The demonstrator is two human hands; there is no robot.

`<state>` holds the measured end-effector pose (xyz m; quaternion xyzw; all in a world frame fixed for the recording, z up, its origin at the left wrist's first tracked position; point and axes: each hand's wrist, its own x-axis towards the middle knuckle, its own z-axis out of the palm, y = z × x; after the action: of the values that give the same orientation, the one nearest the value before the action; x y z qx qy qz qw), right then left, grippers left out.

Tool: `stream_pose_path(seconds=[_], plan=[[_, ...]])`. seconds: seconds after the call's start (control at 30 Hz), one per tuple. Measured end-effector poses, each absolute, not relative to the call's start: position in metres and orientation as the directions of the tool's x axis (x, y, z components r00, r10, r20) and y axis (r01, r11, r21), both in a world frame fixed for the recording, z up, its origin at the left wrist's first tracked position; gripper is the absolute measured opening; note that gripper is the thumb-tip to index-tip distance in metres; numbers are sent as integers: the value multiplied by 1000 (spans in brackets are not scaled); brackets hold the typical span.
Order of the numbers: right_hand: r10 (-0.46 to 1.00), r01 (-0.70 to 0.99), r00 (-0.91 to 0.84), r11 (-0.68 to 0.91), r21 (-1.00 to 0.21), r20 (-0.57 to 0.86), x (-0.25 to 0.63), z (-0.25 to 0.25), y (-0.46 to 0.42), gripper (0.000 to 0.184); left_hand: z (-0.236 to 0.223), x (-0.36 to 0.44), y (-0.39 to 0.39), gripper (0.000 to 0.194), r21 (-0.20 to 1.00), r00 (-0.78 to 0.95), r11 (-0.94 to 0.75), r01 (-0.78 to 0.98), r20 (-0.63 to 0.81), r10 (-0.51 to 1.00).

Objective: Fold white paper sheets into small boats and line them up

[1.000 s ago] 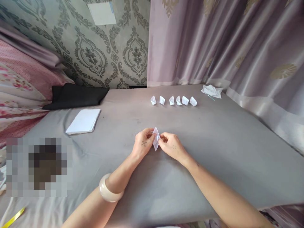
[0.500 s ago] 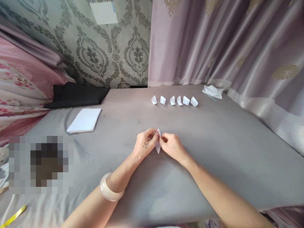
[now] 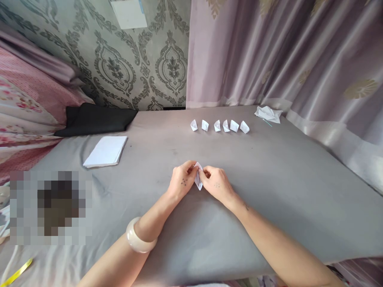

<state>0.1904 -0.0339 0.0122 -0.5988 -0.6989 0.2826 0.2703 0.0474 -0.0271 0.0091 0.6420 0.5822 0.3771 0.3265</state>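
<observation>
My left hand [image 3: 182, 181] and my right hand [image 3: 217, 184] meet at the middle of the grey cloth-covered table [image 3: 269, 191]. Both pinch a small folded white paper piece [image 3: 198, 180] that stands on its point between the fingertips. The fingers hide most of it. A cream bangle [image 3: 137, 237] sits on my left wrist. Farther back, several small folded white paper shapes [image 3: 220, 126] stand in a row.
A stack of white paper sheets [image 3: 106, 150] lies at the left, with a black cloth [image 3: 95, 118] behind it. Crumpled white paper [image 3: 267, 114] lies at the back right by the pink curtain [image 3: 299, 59]. A yellow strip [image 3: 16, 273] shows at the bottom left.
The fingers have shifted slightly on the paper piece, which looks pressed narrower than a second ago. Both hands stay in the same spot.
</observation>
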Motion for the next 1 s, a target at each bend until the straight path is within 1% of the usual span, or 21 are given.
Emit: stream_pose_path(seconds=[0.13, 0.23, 0.3, 0.4, 0.47, 0.57, 0.63, 0.7, 0.73, 0.8, 0.83, 0.87, 0.9, 1.0], plan=[[990, 735, -143, 103, -670, -5, 189, 14, -33, 31, 11, 48, -28, 16, 838, 30, -85, 538, 82, 996], [990, 785, -143, 102, -611, -19, 187, 16, -33, 32, 10, 48, -28, 18, 773, 40, -90, 628, 83, 996], [988, 797, -148, 101, -596, -30, 186, 18, -32, 32, 7, 47, -26, 20, 736, 58, -114, 667, 101, 993], [986, 809, -146, 74, -583, -79, 186, 17, -28, 31, 2, 43, -22, 20, 706, 108, -150, 692, 104, 989], [986, 812, -120, 31, -582, -115, 186, 15, -25, 25, -1, 40, -19, 20, 691, 141, -156, 706, 80, 987], [986, 788, -114, 17, -616, -119, 189, 12, -24, 20, -2, 36, -16, 19, 691, 161, -145, 709, 41, 986], [986, 752, -162, 95, -652, -43, 195, 13, -26, 18, 0, 35, -15, 18, 695, 155, -131, 707, 29, 988], [966, 709, -244, 237, -664, 85, 203, 19, -30, 15, 2, 35, -14, 17, 701, 146, -121, 703, 24, 989], [938, 687, -318, 329, -648, 140, 208, 23, -32, 18, 2, 35, -14, 17, 705, 144, -116, 699, 21, 989], [853, 645, -506, 471, -602, 125, 217, 32, -37, 30, 4, 35, -14, 17, 717, 143, -109, 689, 13, 990], [806, 630, -583, 528, -569, 103, 220, 35, -39, 33, 4, 34, -14, 17, 723, 141, -104, 683, 9, 990], [777, 632, -624, 566, -529, 86, 221, 38, -41, 33, 4, 34, -14, 17, 730, 139, -98, 677, 4, 990], [756, 639, -651, 596, -487, 71, 222, 39, -42, 30, 5, 34, -14, 17, 737, 135, -91, 670, 0, 991], [736, 670, -674, 648, -362, 71, 220, 37, -44, 14, 6, 31, -12, 20, 770, 126, -61, 635, -25, 992]])
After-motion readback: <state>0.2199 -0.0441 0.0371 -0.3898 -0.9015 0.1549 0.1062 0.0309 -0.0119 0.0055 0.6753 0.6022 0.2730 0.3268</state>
